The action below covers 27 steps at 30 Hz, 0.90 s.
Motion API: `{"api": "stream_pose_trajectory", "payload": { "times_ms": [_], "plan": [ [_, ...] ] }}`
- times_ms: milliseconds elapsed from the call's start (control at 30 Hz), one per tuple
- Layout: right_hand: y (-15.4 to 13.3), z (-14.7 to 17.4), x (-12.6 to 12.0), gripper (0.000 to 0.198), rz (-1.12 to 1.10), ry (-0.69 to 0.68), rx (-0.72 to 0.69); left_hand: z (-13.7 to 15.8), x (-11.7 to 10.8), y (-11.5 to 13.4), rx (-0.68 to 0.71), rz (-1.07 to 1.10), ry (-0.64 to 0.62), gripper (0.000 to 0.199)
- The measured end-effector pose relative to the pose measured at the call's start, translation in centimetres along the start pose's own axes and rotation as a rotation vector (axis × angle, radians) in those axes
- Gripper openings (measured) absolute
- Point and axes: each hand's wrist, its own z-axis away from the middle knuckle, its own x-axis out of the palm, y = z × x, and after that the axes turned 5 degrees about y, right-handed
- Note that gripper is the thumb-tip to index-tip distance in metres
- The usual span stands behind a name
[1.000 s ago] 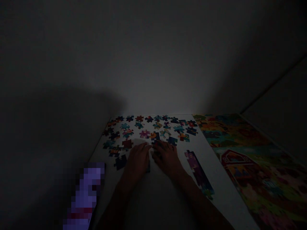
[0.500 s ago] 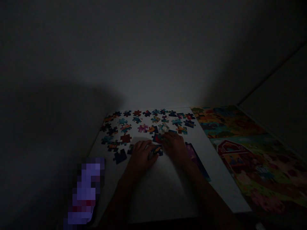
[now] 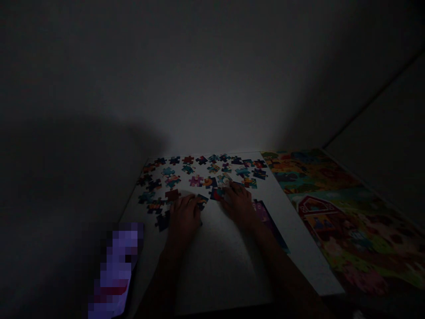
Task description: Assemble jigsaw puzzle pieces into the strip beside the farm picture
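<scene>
we hold both hands low over a white desk [image 3: 226, 261] in dim light. our left hand [image 3: 183, 217] lies palm down with its fingers bent, and a dark blue cardboard puzzle piece with a yellowish streak [image 3: 202, 201] sits right beside its fingertips, on the side toward the other hand; we cannot tell whether the fingers grasp it or only rest near it. just outside these fingers, to their left, is a dark, knobbed puzzle piece [image 3: 162, 220], and just beyond them a reddish-brown puzzle piece [image 3: 172, 195].

our right hand [image 3: 239, 204] is also palm down, its fingers curled; a dark blue puzzle piece with a red patch [image 3: 216, 194] is at their left, and a pale beige and teal puzzle piece [image 3: 224, 180] just beyond their tips. it is too dark for us to tell whether these fingers are released or grasping anything.

farther beyond all our fingers we see loose multicoloured puzzle pieces [image 3: 188, 160]. right of the right fingers, a purple and dark blue puzzle strip [image 3: 262, 213] is partly hidden by our forearm; well past it lies a colourful farm picture with a red barn [image 3: 358, 235].
</scene>
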Motion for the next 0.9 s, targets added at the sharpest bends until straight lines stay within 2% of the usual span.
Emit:
{"api": "stream_pose_trajectory", "payload": {
  "times_ms": [133,233,433,667,733,800,900],
  "plan": [
    [0.1,0.0,-0.5,0.038,-0.057,-0.034,-0.004,0.1,0.6,-0.2,-0.075,-0.067,0.077,0.038],
    [0.5,0.2,-0.7,0.037,-0.091,-0.078,-0.021,0.1,0.8,-0.3,-0.098,-0.077,0.086,0.040],
    [1.0,0.4,-0.9,0.039,-0.102,-0.107,-0.086,0.0,0.1,-0.6,-0.189,-0.021,0.140,0.040],
    [-0.8,0.2,-1.4,0.018,-0.105,-0.062,-0.025,0.0,0.3,-1.2,-0.144,0.025,0.095,0.041],
    [-1.1,0.0,-1.7,0.020,-0.086,-0.025,0.028,0.0,0.4,-1.3,-0.142,0.044,0.136,0.044],
    [-0.9,-0.3,-2.3,0.024,-0.054,0.027,0.146,-0.1,0.2,-1.2,-0.125,0.073,0.181,0.045],
    [0.1,-0.8,-3.7,0.027,0.006,0.104,0.360,-0.1,0.1,-0.1,0.014,0.148,0.162,0.041]
  ]
}}
